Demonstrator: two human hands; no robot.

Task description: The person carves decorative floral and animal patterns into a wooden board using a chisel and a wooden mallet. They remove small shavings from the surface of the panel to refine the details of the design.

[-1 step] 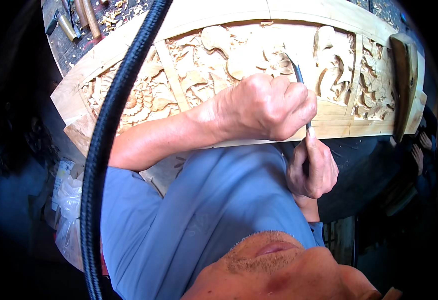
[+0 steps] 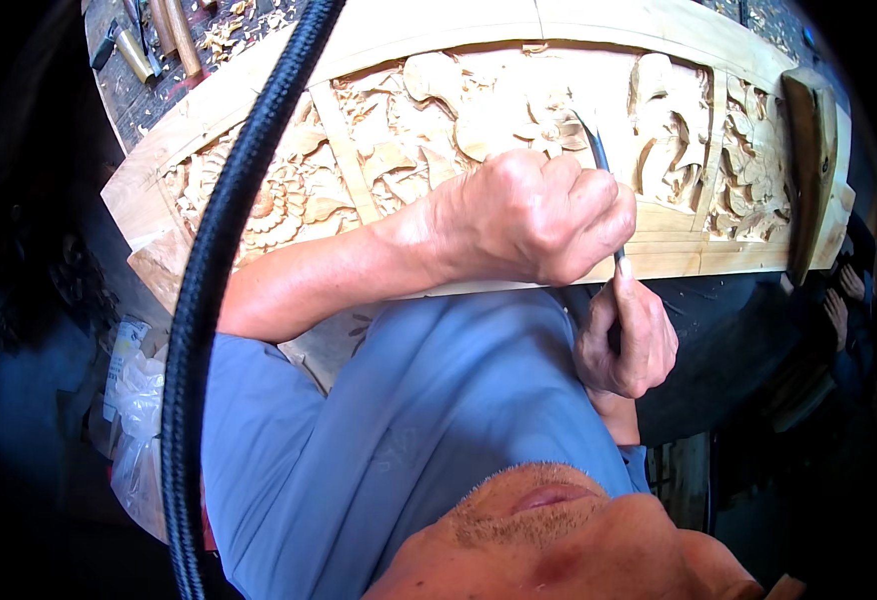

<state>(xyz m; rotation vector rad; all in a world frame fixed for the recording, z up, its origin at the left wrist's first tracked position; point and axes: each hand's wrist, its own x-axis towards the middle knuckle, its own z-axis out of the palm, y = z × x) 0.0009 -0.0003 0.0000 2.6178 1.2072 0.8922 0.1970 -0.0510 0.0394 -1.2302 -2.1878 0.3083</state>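
Note:
A pale carved wooden panel (image 2: pixel 399 75) with raised flowers and leaves lies in front of me. My left hand (image 2: pixel 549 215) is closed in a fist around the shaft of a carving chisel (image 2: pixel 599 150), and its forearm crosses the panel's near part. The slim dark blade reaches up to a carved flower (image 2: pixel 554 125) right of the middle. Nearer my body, my right hand (image 2: pixel 627 340) grips the chisel's rear end, thumb laid along it. The handle is mostly hidden by my fingers.
A dark wooden bar (image 2: pixel 811 170) lies across the panel's right end. Several tools, among them a wooden handle (image 2: pixel 181 38), lie with shavings at the upper left. A black braided cable (image 2: pixel 224 230) crosses the view. A clear plastic bag (image 2: pixel 141 400) is at lower left. Another person's hands (image 2: pixel 839 310) show far right.

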